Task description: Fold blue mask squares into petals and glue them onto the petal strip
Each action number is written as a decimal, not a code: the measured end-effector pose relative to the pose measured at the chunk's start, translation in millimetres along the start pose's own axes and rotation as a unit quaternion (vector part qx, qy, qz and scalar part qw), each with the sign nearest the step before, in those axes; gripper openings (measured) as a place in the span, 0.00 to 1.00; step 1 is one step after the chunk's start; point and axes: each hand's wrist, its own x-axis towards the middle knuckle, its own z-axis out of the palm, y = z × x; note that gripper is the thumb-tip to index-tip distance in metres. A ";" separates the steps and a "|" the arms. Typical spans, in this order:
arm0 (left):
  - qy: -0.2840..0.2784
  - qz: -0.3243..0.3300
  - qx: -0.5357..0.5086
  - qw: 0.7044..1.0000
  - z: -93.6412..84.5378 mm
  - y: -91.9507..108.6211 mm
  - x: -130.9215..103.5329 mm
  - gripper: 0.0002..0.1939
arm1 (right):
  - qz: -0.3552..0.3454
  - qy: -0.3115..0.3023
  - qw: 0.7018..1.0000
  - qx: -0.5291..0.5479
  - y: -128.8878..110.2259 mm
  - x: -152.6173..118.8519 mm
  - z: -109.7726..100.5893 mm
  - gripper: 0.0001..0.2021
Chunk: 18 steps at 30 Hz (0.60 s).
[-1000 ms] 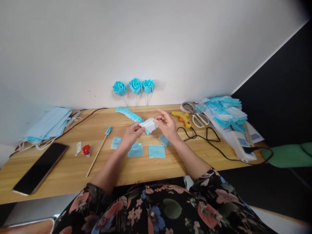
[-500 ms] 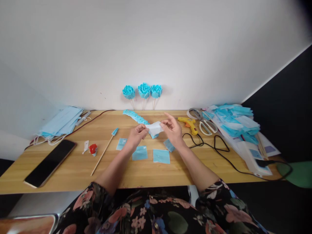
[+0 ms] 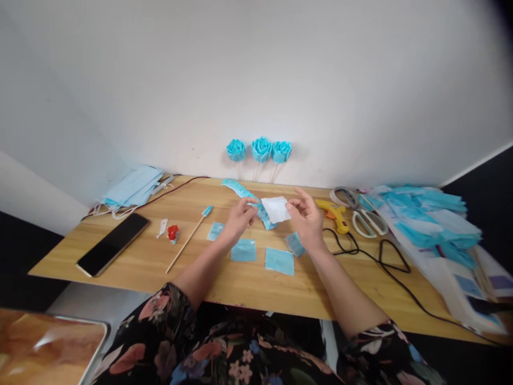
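Note:
A small white square of thin fabric (image 3: 276,209) hangs above the table, pinched at its right edge between the thumb and index finger of my right hand (image 3: 306,216). My left hand (image 3: 241,216) is just left of the square, fingers bent and slightly apart, holding nothing. Behind and below the square runs a crumpled light-blue strip (image 3: 239,188), partly hidden by it. Flat blue squares lie in front of my hands: one at the left (image 3: 215,230), one in the middle (image 3: 243,250), one at the right (image 3: 279,261), and another (image 3: 295,244) under my right wrist.
Three blue fabric flowers on sticks (image 3: 262,149) lean at the wall. Left are a blue-tipped stick (image 3: 186,243), red object (image 3: 172,233), phone (image 3: 113,244) and face masks (image 3: 134,186). Right are a yellow glue gun (image 3: 336,215), scissors (image 3: 369,222), black cord (image 3: 395,278) and blue scraps (image 3: 428,214).
My left hand has let go of the white square, which my right hand still holds and which now shows flatter. The whole view has shifted, moving the table's things rightward in the picture.

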 end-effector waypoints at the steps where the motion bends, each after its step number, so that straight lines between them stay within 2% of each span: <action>1: 0.020 0.011 -0.006 1.000 -1.1 1.1 0.0 0.13 | -0.002 0.008 1.000 -0.004 0.2 0.5 -0.7 0.24; 5: 0.054 0.036 -0.012 0.998 -1.7 6.0 -3.0 0.11 | -0.007 0.033 0.999 -0.018 -0.8 1.6 -3.5 0.24; 10: 0.057 0.036 -0.006 0.998 2.6 7.3 -7.0 0.10 | -0.015 0.013 0.999 -0.034 -3.7 -1.1 -2.5 0.22; 15: 0.007 0.047 -0.010 0.999 5.5 6.2 -8.4 0.25 | -0.026 -0.033 0.999 -0.029 -4.6 -6.1 1.6 0.23; 18: -0.040 0.024 -0.016 0.999 7.7 3.2 -10.2 0.31 | -0.028 -0.047 0.998 -0.032 -5.3 -8.6 2.8 0.22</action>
